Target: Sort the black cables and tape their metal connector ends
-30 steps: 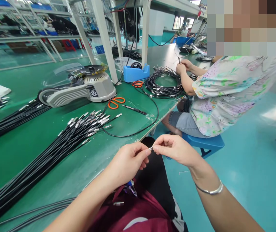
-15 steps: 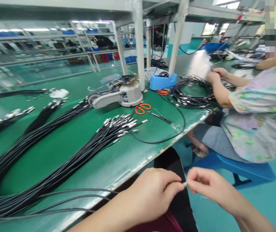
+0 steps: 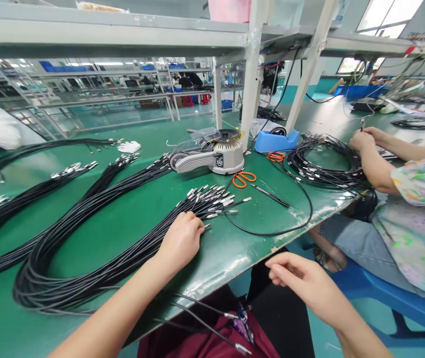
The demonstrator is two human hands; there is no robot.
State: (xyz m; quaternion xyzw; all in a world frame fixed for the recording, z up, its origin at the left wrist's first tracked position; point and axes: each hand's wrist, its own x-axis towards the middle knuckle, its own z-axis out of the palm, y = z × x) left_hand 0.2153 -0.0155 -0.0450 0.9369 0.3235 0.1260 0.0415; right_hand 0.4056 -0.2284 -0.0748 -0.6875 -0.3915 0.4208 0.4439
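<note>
My left hand [image 3: 183, 239] is closed at the near side of a bundle of black cables [image 3: 133, 263] on the green bench. A metal tip [image 3: 207, 225] pokes out past its fingertips, on a cable mostly hidden by the hand. Over my lap, my right hand [image 3: 305, 283] is loosely curled, with a gap between thumb and fingers and nothing visible in it. Silvery connectors [image 3: 219, 196] fan out at the bundle's end. Below my left forearm, loose cables hang over the bench edge, with metal connectors [image 3: 242, 349] above my lap.
Beyond the bundle stand a round tape dispenser [image 3: 227, 154] and a blue tape holder [image 3: 277, 141]. Orange-handled scissors [image 3: 244, 179] and a pen-like tool [image 3: 271, 195] lie nearer. At right, a co-worker [image 3: 417, 199] sits by coiled cables [image 3: 301, 171]. A shelf [image 3: 123, 35] crosses above.
My left hand has left the small pale piece pinched between both hands and moved up-left to the bundle. My right hand's pinch has loosened. The view has shifted, bringing cable ends above my lap into sight.
</note>
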